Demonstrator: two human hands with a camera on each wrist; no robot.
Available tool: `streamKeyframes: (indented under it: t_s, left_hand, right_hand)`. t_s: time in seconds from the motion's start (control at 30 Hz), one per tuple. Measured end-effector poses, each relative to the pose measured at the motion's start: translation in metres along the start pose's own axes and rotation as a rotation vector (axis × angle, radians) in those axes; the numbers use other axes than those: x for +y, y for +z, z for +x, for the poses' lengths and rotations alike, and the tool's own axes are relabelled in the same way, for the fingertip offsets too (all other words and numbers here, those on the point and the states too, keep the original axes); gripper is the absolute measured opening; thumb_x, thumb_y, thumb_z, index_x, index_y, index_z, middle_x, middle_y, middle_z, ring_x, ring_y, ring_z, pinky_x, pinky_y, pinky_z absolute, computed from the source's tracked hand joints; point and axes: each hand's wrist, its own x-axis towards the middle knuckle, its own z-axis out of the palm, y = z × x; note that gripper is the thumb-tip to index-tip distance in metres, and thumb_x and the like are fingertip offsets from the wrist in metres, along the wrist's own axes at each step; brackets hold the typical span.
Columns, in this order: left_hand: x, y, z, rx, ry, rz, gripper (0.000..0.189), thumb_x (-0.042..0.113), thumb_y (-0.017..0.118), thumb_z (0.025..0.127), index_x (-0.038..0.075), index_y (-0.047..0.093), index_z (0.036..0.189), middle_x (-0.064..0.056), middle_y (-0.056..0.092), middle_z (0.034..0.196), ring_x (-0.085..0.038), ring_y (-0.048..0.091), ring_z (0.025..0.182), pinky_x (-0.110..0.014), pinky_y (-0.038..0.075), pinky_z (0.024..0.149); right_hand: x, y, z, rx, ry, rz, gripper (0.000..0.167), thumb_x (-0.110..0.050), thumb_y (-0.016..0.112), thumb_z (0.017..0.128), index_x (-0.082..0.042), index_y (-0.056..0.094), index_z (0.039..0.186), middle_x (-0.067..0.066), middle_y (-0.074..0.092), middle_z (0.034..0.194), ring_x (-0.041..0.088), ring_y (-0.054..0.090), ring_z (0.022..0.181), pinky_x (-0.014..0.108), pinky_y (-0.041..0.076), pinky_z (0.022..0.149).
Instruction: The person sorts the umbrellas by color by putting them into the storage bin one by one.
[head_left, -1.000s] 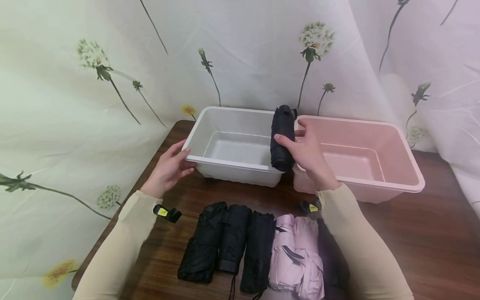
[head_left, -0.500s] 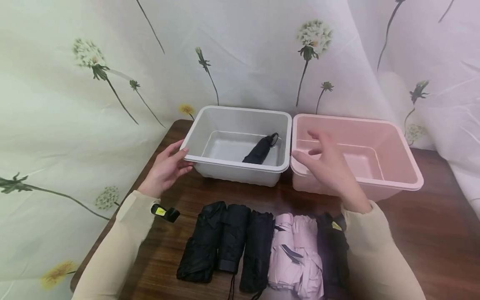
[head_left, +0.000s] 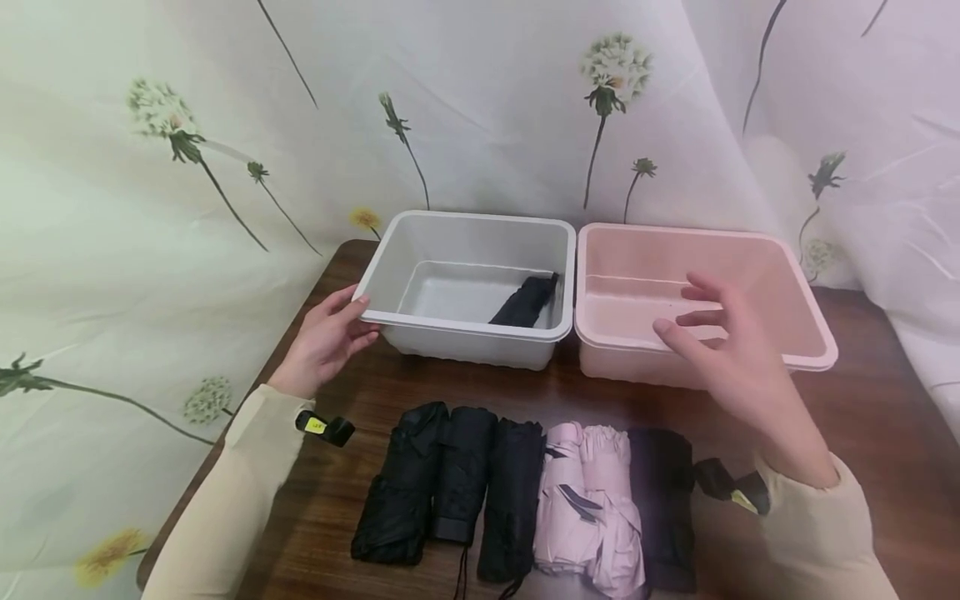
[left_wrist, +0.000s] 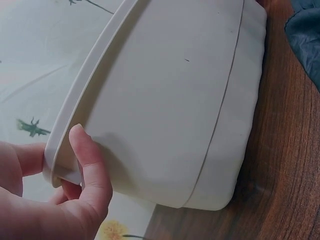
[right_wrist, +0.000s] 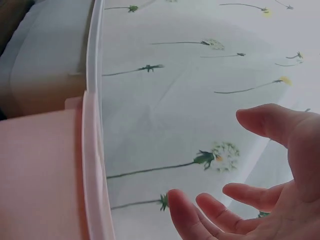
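My left hand grips the front left corner of a white plastic bin. In the left wrist view its thumb and fingers pinch the rim. Inside that bin, at its right end, a black folded umbrella lies aslant, its lower end hidden by the front wall. My right hand hovers over the front of a pink plastic bin, fingers spread and loosely bent, holding nothing. In the right wrist view the fingers and thumb stand apart beside the pink bin's rim.
A row of folded umbrellas lies on the wooden table in front of the bins: several black ones and a pink pair among them. Behind the bins hangs a dandelion-printed cloth.
My right hand has let go of the black umbrella, which now lies in the white bin, and has moved right over the pink bin. The left hand keeps its hold on the rim.
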Motion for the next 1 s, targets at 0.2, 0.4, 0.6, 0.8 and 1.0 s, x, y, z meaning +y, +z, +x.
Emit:
streamKeyframes:
  t_s: [0.2,0.4,0.6,0.8,1.0]
  left_hand:
    - [0.0,0.0,0.0,0.004,-0.007,-0.003,0.069,0.032,0.062,0.093,0.017,0.028,0.151,-0.006,0.044,0.131,-0.01,0.063,0.083,-0.021,0.056,0.074]
    - [0.0,-0.001,0.001,0.002,-0.017,-0.015,0.068,0.032,0.063,0.093,0.018,0.029,0.151,-0.007,0.046,0.129,-0.012,0.063,0.083,-0.022,0.056,0.072]
    - [0.001,-0.001,0.002,-0.005,-0.016,-0.022,0.069,0.032,0.063,0.092,0.018,0.029,0.15,-0.006,0.047,0.124,-0.012,0.064,0.081,-0.022,0.056,0.071]
    - [0.001,0.0,0.001,-0.002,-0.022,-0.009,0.07,0.034,0.063,0.092,0.019,0.029,0.151,-0.004,0.047,0.124,-0.011,0.064,0.08,-0.022,0.056,0.071]
    - [0.001,0.0,0.001,0.001,-0.032,-0.009,0.071,0.034,0.064,0.091,0.019,0.028,0.151,-0.005,0.047,0.124,-0.013,0.064,0.082,-0.023,0.056,0.071]
  right_hand:
    - [0.014,-0.007,-0.013,0.045,-0.011,-0.018,0.066,-0.026,0.068,0.091,-0.014,0.035,0.147,0.013,0.051,0.133,-0.008,0.052,0.099,0.005,0.042,0.078]
    - [0.03,-0.01,-0.024,0.059,-0.032,-0.055,0.067,-0.02,0.071,0.089,-0.008,0.037,0.145,0.019,0.054,0.127,-0.019,0.052,0.087,0.001,0.042,0.076]
    - [0.049,-0.009,-0.038,0.046,-0.055,-0.157,0.068,-0.022,0.074,0.086,-0.007,0.039,0.143,0.021,0.056,0.125,-0.024,0.049,0.085,0.002,0.04,0.074]
    - [0.069,0.003,-0.051,0.005,-0.137,-0.222,0.073,-0.019,0.079,0.081,-0.001,0.041,0.14,0.024,0.05,0.124,0.019,0.062,0.094,0.013,0.046,0.072]
    - [0.087,0.025,-0.069,-0.077,-0.084,-0.33,0.081,-0.033,0.079,0.08,0.005,0.038,0.139,0.028,0.044,0.123,0.044,0.054,0.105,0.055,0.045,0.086]
